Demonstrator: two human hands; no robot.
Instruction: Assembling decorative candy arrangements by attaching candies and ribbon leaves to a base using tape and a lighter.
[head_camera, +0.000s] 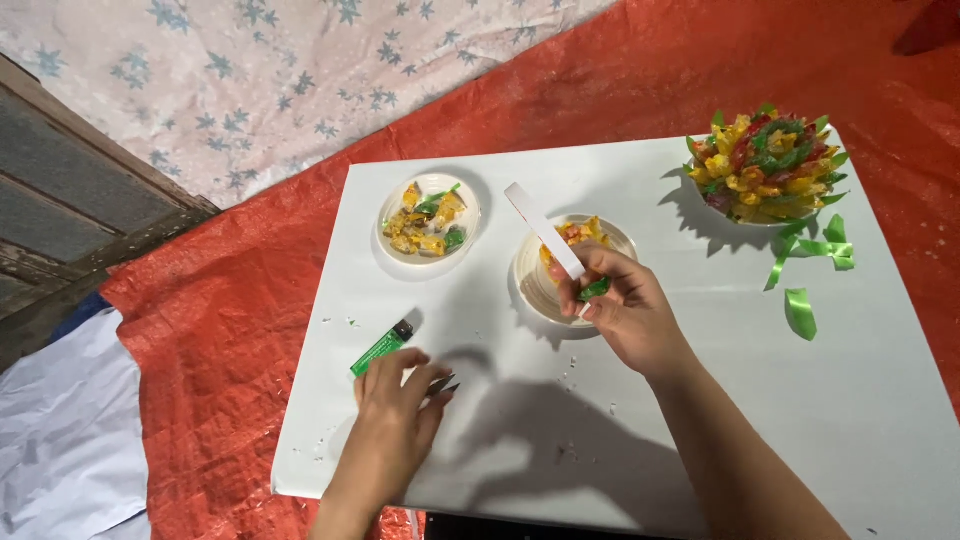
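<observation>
My right hand (622, 310) hovers over a white bowl (530, 275) of yellow wrapped pieces, pinching a white strip (540, 228) and a small green piece (594, 290). My left hand (392, 410) rests on the white board (650, 420) near its front left, fingers closed on a small dark metal tool (443, 384) whose tips stick out. A green lighter (382, 348) lies just above that hand.
A second white bowl (428, 219) of yellow and green pieces sits at the back left. A bowl heaped with yellow, red and green pieces (765, 168) stands at the back right, green ribbon scraps (808, 270) beside it. An orange tarp (230, 330) surrounds the board.
</observation>
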